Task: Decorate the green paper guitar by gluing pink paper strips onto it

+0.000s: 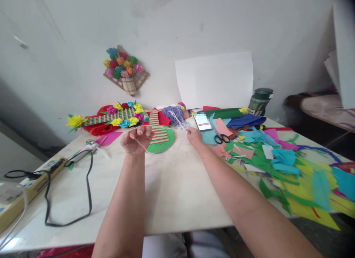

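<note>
My left hand [137, 140] is raised over the table with its fingers curled round a thin white string [142, 145]. A loose length of that string hangs from the fingers, and a strand stretches across toward the right. My right hand [194, 136] is closed in a pinch on white string strands [181, 122] by the purple yarn bundle [169, 114]. Just behind my left hand lies a green round card [168, 144] with a ladder of pink striped sticks [159, 135], partly hidden by the fingers.
A flower-trimmed stick craft [107, 118] lies at the back left. Black-handled scissors [222, 138], a phone [203, 122] and coloured paper scraps [285, 162] are on the right. A black cable [90, 191] runs from a power strip [41, 186]; a dark bottle [259, 102] stands behind.
</note>
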`<state>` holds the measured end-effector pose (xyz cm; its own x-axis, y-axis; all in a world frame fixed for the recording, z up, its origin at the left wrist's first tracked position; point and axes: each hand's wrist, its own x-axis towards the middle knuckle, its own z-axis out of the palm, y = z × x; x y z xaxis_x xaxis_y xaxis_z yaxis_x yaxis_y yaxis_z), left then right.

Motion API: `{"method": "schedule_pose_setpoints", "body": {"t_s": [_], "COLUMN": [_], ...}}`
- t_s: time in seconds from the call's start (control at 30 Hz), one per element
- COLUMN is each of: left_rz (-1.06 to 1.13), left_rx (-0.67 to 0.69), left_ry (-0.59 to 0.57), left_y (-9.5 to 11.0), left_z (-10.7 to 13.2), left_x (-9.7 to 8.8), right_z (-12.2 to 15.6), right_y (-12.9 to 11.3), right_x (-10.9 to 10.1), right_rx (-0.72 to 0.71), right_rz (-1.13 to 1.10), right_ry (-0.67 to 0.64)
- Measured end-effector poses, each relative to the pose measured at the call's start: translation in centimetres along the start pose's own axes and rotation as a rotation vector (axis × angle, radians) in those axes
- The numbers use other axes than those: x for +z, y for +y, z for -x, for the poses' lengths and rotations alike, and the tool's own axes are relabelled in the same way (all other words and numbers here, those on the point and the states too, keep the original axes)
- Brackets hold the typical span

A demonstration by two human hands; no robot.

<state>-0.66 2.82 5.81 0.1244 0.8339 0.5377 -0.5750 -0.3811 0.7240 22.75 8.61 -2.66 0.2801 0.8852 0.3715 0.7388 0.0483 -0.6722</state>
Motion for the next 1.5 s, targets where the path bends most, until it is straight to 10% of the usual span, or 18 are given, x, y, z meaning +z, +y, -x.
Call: {"method": "schedule_pose_setpoints", "body": {"t_s": [0.17, 0.37, 0.5, 0.67, 0.8, 1.03, 1.3, 1.37, 1.5], "left_rz": [-0.18, -0.647, -1.213, -1.722, -1.699, -1.713, -1.071, -1.185, -1.455], "left_rx": [-0.14, -0.587, -0.623, -0.332, -0.148, -0.348, -0.69, -0.547, -0.045], "left_ry": [-0.137, -0.581, -0.402, -0.055, 0.019, 0.065, -0.529, -0.569, -0.253], "left_y": [-0.8, -2.6, -4.2, -5.5, -5.9, -6.4, -6.1, -5.8, -5.6], "left_z": [0.0, -0.3, -0.6, -0.7, -0.5, -0.4, 0.1, 0.2, -0.2], "left_x": [0.3, 1.9, 2.3, 2.6, 3.3, 4.0, 4.1, 4.0, 3.8], "right_z": [0.2, 0.3, -0.2, -0.3, -0.2, 0.2, 0.9, 0.9, 0.9], "right_y": [-0.2, -0.9, -0.7, -0.9, -1.0, -0.8, -1.4, -1.3, -1.0], "right_x": [-0.4, -1.0, -0.4, 0.2, 0.3, 0.2, -1.0, -1.1, -1.2], "right_rx": [-0.016, -0.078, -0.195, -0.109, -0.093, -0.243, -0.189, -0.134, -0.071], "right_rz": [0.02, -0.121, -0.404, -0.657, -0.636, -0.388, -0.249, -0.222, -0.173], "right_ry": [0.042, 0.188, 0.146, 0.026, 0.015, 0.118, 0.182, 0.2, 0.224]}}
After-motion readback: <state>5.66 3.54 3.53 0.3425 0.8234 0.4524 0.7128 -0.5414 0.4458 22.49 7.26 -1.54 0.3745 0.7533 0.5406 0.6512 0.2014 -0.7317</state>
